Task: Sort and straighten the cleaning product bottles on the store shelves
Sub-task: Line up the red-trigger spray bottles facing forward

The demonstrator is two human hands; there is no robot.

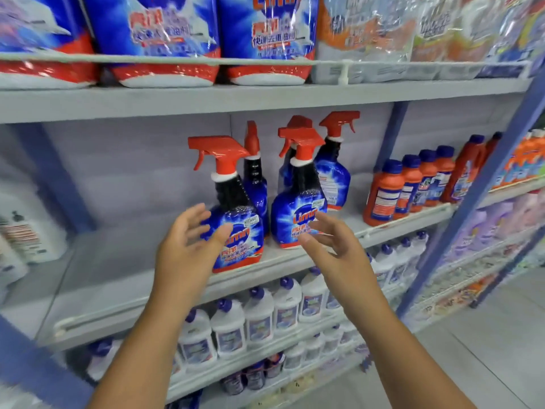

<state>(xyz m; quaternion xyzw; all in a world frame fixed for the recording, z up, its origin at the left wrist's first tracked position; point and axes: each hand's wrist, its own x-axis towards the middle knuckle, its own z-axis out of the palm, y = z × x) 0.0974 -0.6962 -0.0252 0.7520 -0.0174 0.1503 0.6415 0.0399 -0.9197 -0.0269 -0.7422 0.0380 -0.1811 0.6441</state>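
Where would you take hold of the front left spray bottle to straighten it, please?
Probably the narrow black neck of the front left spray bottle, just under its red trigger head, coming from the front. The left hand, open beside it, is closest.

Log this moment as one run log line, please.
left hand open near front-left spray bottle | right hand open near front-right spray bottle | no grip

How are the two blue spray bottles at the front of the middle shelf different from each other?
The left spray bottle stands nearer the shelf edge; the right spray bottle sits further back. The left one's trigger points left and it leans a little; the right one's head is turned more toward the camera. Both share blue bodies, red triggers and the same label.
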